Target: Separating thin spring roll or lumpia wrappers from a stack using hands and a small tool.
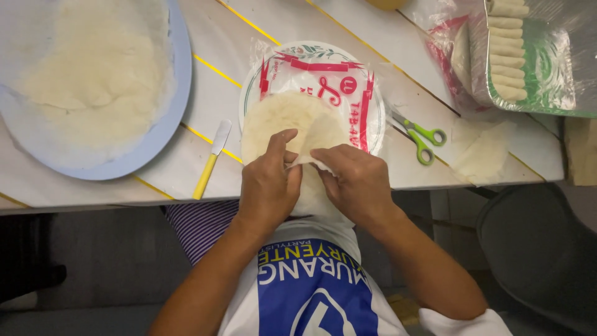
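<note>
Now 2 hands [314, 180] pinch wrapper [311, 134] (thin) between fingers [283, 146].

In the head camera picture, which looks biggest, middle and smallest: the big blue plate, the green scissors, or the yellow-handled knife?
1. The round pale-blue plate, cut off by the frame edge, looks biggest by far.
2. and 3. The yellow-handled spreading knife and green-handled scissors look alike in size; I would not rank them.

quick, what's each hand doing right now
Left hand: pinched shut on the thin wrapper sheet.
Right hand: pinched shut on the same wrapper sheet, lifting its edge.
</note>
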